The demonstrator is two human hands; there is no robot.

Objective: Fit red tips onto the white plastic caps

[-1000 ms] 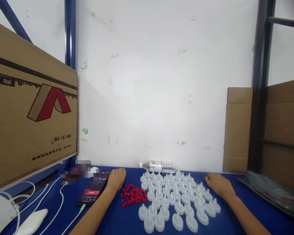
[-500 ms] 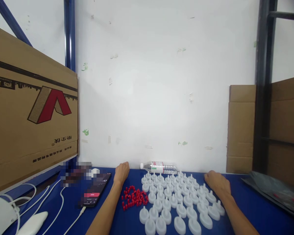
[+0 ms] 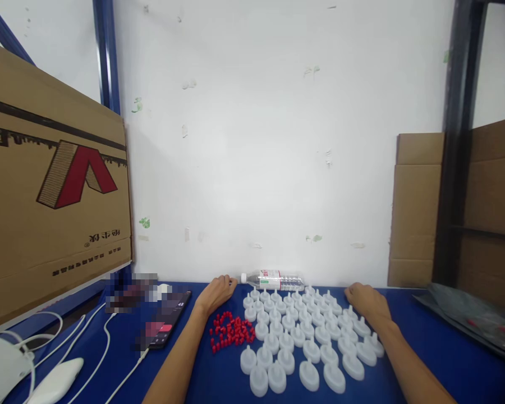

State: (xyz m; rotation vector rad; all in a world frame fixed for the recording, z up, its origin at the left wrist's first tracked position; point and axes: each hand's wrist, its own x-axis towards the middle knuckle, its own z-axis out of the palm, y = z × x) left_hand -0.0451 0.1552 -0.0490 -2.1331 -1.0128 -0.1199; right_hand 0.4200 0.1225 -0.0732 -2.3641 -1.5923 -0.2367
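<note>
My left hand (image 3: 219, 292) rests on the blue table near the wall, holding nothing that I can see. Its fingers are loosely bent and slightly apart, close to the white cap of a clear plastic bottle (image 3: 273, 279) lying on its side. Small red caps (image 3: 231, 331) lie in a loose heap to the right of my left forearm. Several white oval plastic pieces with a spout on top (image 3: 297, 335) stand in rows between my arms. My right hand (image 3: 367, 303) lies at their far right edge, its fingers curled under and partly hidden, with nothing visible in it.
A phone (image 3: 168, 320) with a white cable lies left of my left forearm. Further left are a white charger-like device (image 3: 56, 381), cables and a large cardboard box (image 3: 84, 224). At right are a grey plastic bag (image 3: 471, 320) and folded cardboard (image 3: 416, 213) against the wall.
My left hand has shifted right toward the bottle's cap and its fingers have loosened. My right hand has moved slightly left. The camera view has tilted a little.
</note>
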